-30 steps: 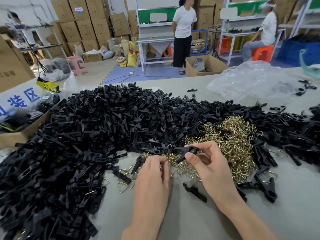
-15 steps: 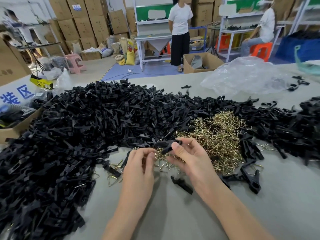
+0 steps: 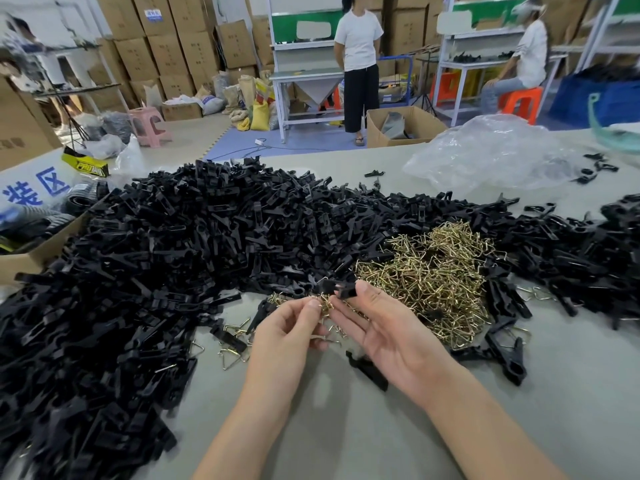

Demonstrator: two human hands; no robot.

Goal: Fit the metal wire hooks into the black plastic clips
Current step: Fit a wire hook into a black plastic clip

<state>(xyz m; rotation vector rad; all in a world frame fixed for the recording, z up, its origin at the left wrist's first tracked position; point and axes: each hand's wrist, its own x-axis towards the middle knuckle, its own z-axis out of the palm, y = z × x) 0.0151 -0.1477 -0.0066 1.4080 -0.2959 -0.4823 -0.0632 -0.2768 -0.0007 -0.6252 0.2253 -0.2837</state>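
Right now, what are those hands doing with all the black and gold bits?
A person is fitting clips together. The right hand pinches a black plastic clip; the left hand pinches a gold wire hook right beside it, seemingly not yet fitted. A heap of clips and a pile of hooks lie on the table behind.

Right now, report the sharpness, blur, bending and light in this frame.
Head view: sharp at centre, where the left hand pinches a wire hook and the right hand a black clip; the clip pile smears at lower left; far shelving leans from the wide lens; light soft, faint shadows on the table.
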